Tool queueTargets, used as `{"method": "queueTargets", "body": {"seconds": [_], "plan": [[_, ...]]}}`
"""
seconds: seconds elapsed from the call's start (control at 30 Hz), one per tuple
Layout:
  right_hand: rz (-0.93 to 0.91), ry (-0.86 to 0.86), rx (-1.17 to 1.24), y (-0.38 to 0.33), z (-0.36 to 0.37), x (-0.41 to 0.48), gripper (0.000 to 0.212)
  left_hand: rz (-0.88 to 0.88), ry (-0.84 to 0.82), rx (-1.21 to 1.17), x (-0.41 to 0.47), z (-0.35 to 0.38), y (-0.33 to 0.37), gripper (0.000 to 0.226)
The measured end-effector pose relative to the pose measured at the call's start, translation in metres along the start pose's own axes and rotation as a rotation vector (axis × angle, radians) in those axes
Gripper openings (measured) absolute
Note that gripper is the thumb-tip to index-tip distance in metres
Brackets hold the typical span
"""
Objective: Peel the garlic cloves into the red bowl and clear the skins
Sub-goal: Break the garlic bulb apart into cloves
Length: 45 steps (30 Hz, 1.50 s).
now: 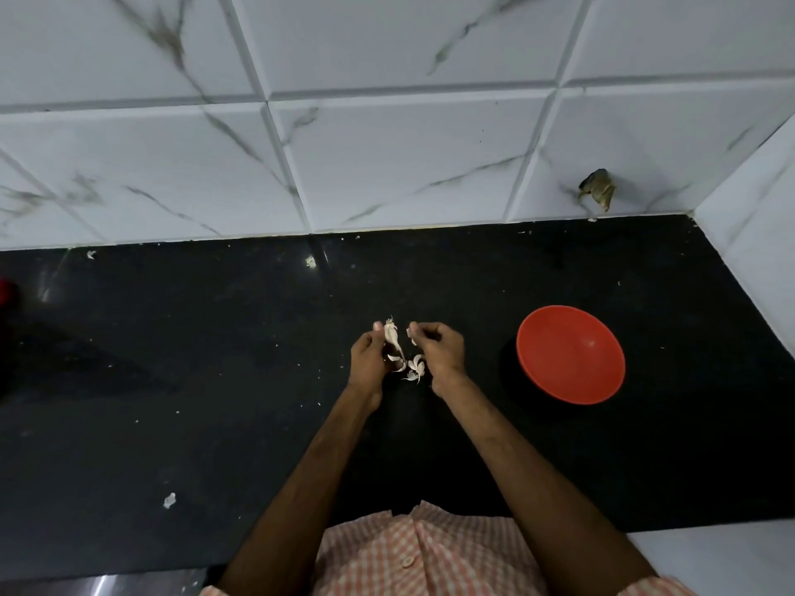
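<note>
Left hand (365, 354) grips garlic (390, 334), papery tip up. Right hand (439, 348) just beside it, fingertips pinching a bit of skin (408, 332). Loose cloves (408, 365) and skins on the black counter (215, 380) between the wrists. Red bowl (571, 354) to the right, apart from the hands, nothing visible inside. White scrap (170, 501) near left. Marbled tile wall (387, 157) behind.

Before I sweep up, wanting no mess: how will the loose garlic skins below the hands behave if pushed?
The garlic skins look thin and curled, so probably featherlight and floppy, apt to scatter rather than slide. White flecks already dot the black counter, so they likely crumble when pressed.
</note>
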State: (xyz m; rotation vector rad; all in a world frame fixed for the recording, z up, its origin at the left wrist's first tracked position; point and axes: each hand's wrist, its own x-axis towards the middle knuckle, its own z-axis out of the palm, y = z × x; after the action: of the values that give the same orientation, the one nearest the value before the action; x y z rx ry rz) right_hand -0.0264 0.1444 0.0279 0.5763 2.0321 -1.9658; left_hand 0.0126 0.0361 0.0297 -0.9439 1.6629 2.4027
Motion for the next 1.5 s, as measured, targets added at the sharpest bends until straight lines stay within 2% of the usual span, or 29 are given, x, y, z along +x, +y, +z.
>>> {"method": "queueTargets", "body": {"seconds": [0.17,0.27,0.4,0.47,0.57,0.73,0.87,1.0,1.1,1.23,1.37,1.5], "plan": [[-0.055,0.01,-0.333,0.011,-0.013,0.007,0.013,0.021,0.026,0.086,-0.004,-0.002,-0.009,0.036],[-0.045,-0.02,-0.401,0.011,-0.016,0.01,0.014,0.046,0.006,0.113,-0.006,0.001,-0.01,0.032],[0.07,-0.122,-0.131,0.002,-0.015,0.006,0.01,0.003,0.015,0.072,-0.005,0.005,-0.005,0.031],[0.144,-0.172,-0.02,-0.005,-0.016,0.002,0.012,-0.029,0.014,0.127,-0.004,0.005,-0.002,0.041],[0.213,-0.228,0.096,-0.013,-0.016,-0.003,0.012,-0.024,-0.074,0.255,-0.002,0.009,-0.003,0.055],[0.237,-0.237,0.16,-0.016,-0.013,-0.006,0.014,0.067,-0.045,0.221,-0.002,0.01,-0.006,0.032],[0.269,-0.212,0.135,-0.014,-0.01,-0.002,0.016,0.103,-0.105,0.202,-0.003,0.006,-0.008,0.02],[0.224,-0.205,0.078,-0.013,-0.01,-0.002,0.014,0.087,-0.093,0.16,-0.002,0.003,-0.011,0.021],[0.098,-0.184,-0.041,-0.008,-0.01,-0.002,0.011,0.084,-0.064,0.173,-0.001,0.001,-0.014,0.022],[-0.059,-0.166,-0.21,-0.002,-0.009,-0.002,0.02,0.082,0.004,0.156,-0.001,0.001,-0.017,0.025],[-0.078,-0.216,-0.138,-0.003,-0.003,-0.007,0.011,0.083,0.028,0.132,0.001,0.002,-0.012,0.021],[-0.064,-0.149,-0.054,0.001,0.006,-0.008,0.005,0.045,-0.008,0.078,-0.003,0.005,-0.01,0.022]]}}
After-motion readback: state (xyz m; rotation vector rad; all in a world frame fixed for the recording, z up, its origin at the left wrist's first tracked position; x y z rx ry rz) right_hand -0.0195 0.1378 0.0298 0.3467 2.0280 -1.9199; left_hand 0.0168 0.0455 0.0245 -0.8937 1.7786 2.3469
